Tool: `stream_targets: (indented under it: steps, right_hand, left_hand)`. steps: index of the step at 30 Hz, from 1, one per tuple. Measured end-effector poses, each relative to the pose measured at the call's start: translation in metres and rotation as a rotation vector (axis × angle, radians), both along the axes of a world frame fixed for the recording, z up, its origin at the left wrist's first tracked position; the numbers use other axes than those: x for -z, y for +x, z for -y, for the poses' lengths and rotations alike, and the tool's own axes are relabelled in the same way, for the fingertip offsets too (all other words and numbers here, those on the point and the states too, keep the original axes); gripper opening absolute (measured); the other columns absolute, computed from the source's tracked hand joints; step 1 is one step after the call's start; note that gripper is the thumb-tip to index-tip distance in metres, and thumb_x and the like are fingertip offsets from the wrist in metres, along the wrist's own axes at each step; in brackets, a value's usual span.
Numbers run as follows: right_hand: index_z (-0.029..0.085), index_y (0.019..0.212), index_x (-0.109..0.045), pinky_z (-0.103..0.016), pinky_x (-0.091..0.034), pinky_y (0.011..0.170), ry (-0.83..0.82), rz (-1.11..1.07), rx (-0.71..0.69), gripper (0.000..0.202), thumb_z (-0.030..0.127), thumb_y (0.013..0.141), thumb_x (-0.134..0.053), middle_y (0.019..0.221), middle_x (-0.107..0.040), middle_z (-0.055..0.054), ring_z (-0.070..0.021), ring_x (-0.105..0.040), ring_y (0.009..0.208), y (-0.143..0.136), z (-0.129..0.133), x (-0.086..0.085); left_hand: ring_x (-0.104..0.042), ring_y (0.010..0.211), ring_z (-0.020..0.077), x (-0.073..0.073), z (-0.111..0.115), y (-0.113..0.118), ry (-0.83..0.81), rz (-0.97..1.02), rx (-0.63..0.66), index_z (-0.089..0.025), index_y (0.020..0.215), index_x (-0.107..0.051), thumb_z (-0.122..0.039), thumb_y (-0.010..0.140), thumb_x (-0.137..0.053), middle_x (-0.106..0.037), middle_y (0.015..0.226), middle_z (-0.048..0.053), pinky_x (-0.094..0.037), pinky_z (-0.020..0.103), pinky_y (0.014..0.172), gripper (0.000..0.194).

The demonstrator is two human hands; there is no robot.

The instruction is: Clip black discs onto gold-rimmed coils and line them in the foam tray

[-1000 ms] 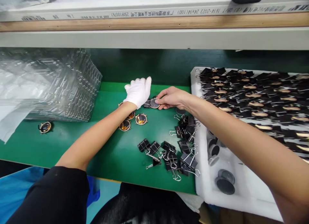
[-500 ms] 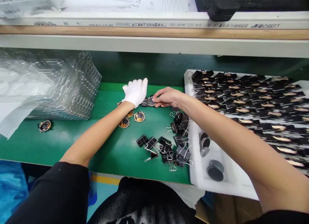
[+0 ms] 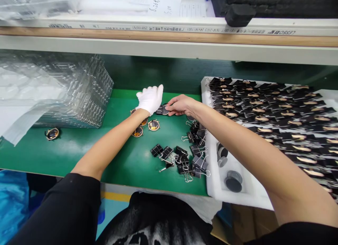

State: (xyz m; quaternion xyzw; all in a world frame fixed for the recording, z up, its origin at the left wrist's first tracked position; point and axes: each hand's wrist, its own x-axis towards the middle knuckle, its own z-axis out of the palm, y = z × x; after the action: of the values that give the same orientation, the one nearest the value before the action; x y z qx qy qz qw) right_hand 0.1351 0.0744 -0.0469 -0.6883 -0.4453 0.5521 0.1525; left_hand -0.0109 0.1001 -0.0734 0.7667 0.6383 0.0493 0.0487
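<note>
A disc [image 3: 165, 110] with a black clip [image 3: 160, 110] beside it is pinched by the right hand [image 3: 180, 105] above the tabletop [image 3: 87, 153]; whether the gloved left hand [image 3: 151, 99] grips anything cannot be told.

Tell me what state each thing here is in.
White-gloved left hand: fingers curled, grip hidden.
Bare right hand: pinching a round dark disc.
Round gold-rimmed watch cases: insides showing.
Black metal binder clips: loose, piled.
Clear plastic trays: stacked.
White foam tray: partly filled.
</note>
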Motion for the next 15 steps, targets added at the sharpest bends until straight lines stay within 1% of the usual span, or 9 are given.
stream_targets:
  steps: [5,7,9,10,11,12,13,15]
  right_hand:
    - [0.016,0.087,-0.067,-0.013,-0.041,0.039,0.000,-0.009,-0.015,0.012,0.013,0.088,-0.079,0.066,-0.071,-0.003,-0.0096,-0.067,0.052,-0.001,0.001,0.000]
    - [0.016,0.089,-0.068,-0.013,-0.040,0.038,0.000,-0.032,-0.024,0.012,0.012,0.087,-0.079,0.070,-0.072,-0.003,-0.0090,-0.066,0.051,-0.001,0.002,-0.002]
    - [0.017,0.089,-0.069,-0.013,-0.041,0.039,0.005,-0.074,-0.020,0.011,0.010,0.087,-0.078,0.071,-0.072,-0.002,-0.0079,-0.064,0.050,0.002,0.004,-0.006]
    - [0.017,0.089,-0.068,-0.013,-0.044,0.041,0.007,-0.102,-0.009,0.010,0.010,0.089,-0.075,0.071,-0.072,-0.002,-0.0077,-0.064,0.051,0.004,0.005,-0.009]
    - [0.016,0.089,-0.067,-0.014,-0.047,0.044,0.009,-0.132,0.008,0.009,0.009,0.092,-0.072,0.072,-0.071,-0.002,-0.0079,-0.065,0.053,0.007,0.007,-0.012]
    - [0.016,0.090,-0.065,-0.014,-0.051,0.049,0.009,-0.159,0.025,0.009,0.009,0.095,-0.067,0.074,-0.072,-0.002,-0.0083,-0.067,0.057,0.012,0.009,-0.016]
    - [0.016,0.091,-0.063,-0.015,-0.055,0.054,0.007,-0.197,0.048,0.010,0.008,0.097,-0.063,0.077,-0.073,-0.004,-0.0092,-0.069,0.062,0.016,0.012,-0.019]
    - [0.017,0.095,-0.059,-0.020,-0.060,0.065,-0.004,-0.322,0.122,0.012,0.006,0.097,-0.060,0.085,-0.075,-0.005,-0.0126,-0.074,0.073,0.029,0.018,-0.026]
  left_hand:
    - [-0.056,0.121,0.0364,0.000,-0.009,0.001,-0.039,0.084,-0.034,-0.022,0.141,-0.058,-0.044,0.105,-0.016,-0.063,0.131,0.019,-0.039,0.054,0.100,0.059]
    - [-0.058,0.120,0.0345,-0.007,-0.010,0.000,-0.032,0.147,-0.056,-0.022,0.134,-0.062,-0.046,0.106,-0.013,-0.066,0.128,0.017,-0.040,0.052,0.100,0.061]
    - [-0.060,0.118,0.0301,-0.021,-0.002,-0.003,0.060,0.221,-0.024,-0.020,0.125,-0.065,-0.043,0.107,-0.009,-0.068,0.123,0.015,-0.041,0.046,0.100,0.063]
    - [-0.062,0.115,0.0273,-0.031,0.007,-0.006,0.115,0.247,0.029,-0.019,0.120,-0.066,-0.042,0.107,-0.006,-0.070,0.118,0.014,-0.042,0.041,0.099,0.065]
    - [-0.063,0.110,0.0246,-0.041,0.020,-0.011,0.165,0.259,0.109,-0.019,0.114,-0.067,-0.041,0.107,-0.005,-0.071,0.112,0.012,-0.042,0.037,0.096,0.066]
    - [-0.065,0.101,0.0223,-0.051,0.036,-0.016,0.173,0.247,0.225,-0.019,0.108,-0.068,-0.042,0.108,-0.005,-0.072,0.104,0.010,-0.043,0.034,0.092,0.067]
    - [-0.066,0.089,0.0210,-0.060,0.055,-0.023,0.118,0.192,0.367,-0.020,0.100,-0.068,-0.047,0.108,-0.010,-0.071,0.093,0.008,-0.044,0.032,0.083,0.064]
    - [-0.062,0.068,0.0194,-0.070,0.093,-0.038,-0.035,0.041,0.705,-0.022,0.094,-0.068,-0.061,0.103,-0.033,-0.067,0.074,0.003,-0.039,0.031,0.066,0.053]
